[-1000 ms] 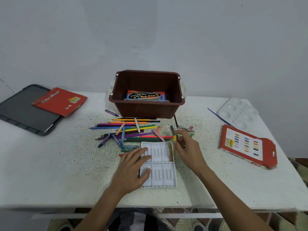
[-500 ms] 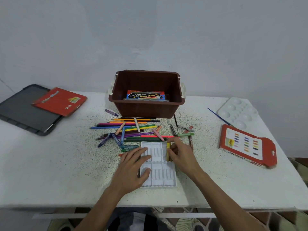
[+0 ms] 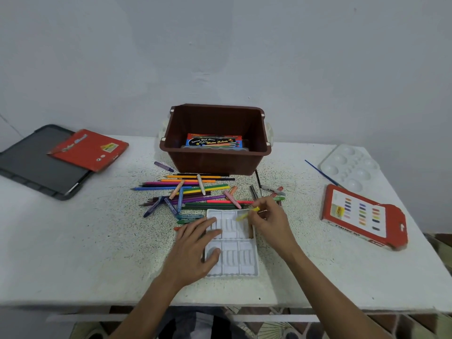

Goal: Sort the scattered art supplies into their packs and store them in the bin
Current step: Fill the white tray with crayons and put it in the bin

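A white plastic pastel tray [image 3: 231,259] lies on the table near me. My left hand [image 3: 195,248] rests flat on its left side with fingers spread. My right hand [image 3: 269,220] pinches a yellow pastel stick [image 3: 244,215] tilted over the tray's upper right compartment, where a brown stick [image 3: 250,231] lies. Several coloured pencils and crayons [image 3: 193,192] are scattered between the tray and the brown bin [image 3: 216,159]. Inside the bin sits a water colour pack [image 3: 214,140].
A red oil pastel box [image 3: 362,216] lies at the right, with a white paint palette [image 3: 349,168] and a blue brush [image 3: 322,173] behind it. A red pencil pack [image 3: 89,149] rests on a dark lid [image 3: 31,162] at the far left.
My right hand picked a yellow stick from the pile's right end, brought it over the tray's right compartment, and now holds it tilted there. My left hand has stayed on the tray.
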Demonstrator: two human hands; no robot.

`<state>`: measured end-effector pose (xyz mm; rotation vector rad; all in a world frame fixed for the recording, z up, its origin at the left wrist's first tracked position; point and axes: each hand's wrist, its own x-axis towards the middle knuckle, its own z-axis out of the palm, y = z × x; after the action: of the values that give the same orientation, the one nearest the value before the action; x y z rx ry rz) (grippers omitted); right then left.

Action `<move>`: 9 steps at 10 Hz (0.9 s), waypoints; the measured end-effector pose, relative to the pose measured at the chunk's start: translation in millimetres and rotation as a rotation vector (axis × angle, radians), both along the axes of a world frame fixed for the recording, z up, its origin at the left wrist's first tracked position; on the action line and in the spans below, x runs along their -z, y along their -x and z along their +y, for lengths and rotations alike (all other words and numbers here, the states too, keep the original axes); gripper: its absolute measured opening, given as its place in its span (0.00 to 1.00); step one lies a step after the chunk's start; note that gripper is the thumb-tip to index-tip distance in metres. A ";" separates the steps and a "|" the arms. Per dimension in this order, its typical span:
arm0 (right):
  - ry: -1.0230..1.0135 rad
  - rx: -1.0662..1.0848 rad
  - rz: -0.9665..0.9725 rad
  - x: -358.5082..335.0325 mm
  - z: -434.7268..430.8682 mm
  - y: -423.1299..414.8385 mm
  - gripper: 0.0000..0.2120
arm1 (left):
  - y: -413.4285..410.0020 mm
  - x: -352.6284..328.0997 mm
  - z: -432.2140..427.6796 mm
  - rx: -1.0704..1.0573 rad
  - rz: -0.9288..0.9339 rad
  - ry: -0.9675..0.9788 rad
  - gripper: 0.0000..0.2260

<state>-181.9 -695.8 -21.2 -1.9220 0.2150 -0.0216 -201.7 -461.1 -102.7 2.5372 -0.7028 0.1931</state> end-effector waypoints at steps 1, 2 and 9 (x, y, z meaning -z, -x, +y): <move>-0.196 0.064 0.069 0.7 1.3 2.6 0.06 | -0.6 -0.2 -0.4 -0.001 0.000 0.009 0.18; -0.442 0.129 0.136 3.4 1.6 4.4 0.07 | -0.6 0.0 -0.3 0.002 -0.006 0.012 0.18; -0.251 -0.095 0.107 2.9 0.7 9.5 0.02 | -1.0 0.5 -0.3 0.007 0.002 0.021 0.18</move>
<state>-191.5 -695.1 -24.1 -1.6821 0.1888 0.1645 -200.7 -461.3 -103.2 2.5144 -0.7053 0.1947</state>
